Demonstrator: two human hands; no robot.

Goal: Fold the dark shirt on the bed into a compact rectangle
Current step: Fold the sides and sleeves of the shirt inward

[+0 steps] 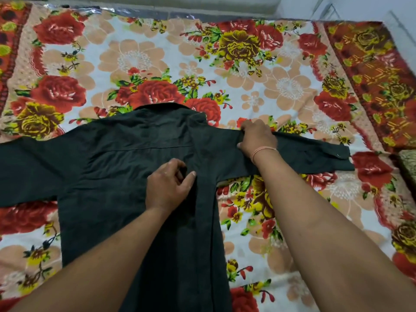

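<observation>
The dark shirt [117,176] lies back-up on the bed, collar at the far side, both long sleeves spread out to left and right. Its right side panel is folded inward along a straight vertical edge. My left hand [168,185] rests on the middle of the shirt's back, thumb and fingers pinching a bit of cloth near that folded edge. My right hand [256,138] grips the right sleeve close to the shoulder. The sleeve's cuff [335,154] lies flat further right. The left sleeve runs out of view at the left edge.
The bed is covered by a floral sheet [157,59] with red and yellow roses. A dark-patterned border [378,70] runs along the right side. A pale wall [157,3] stands behind the bed's far edge. A brownish object [408,163] sits at the right edge.
</observation>
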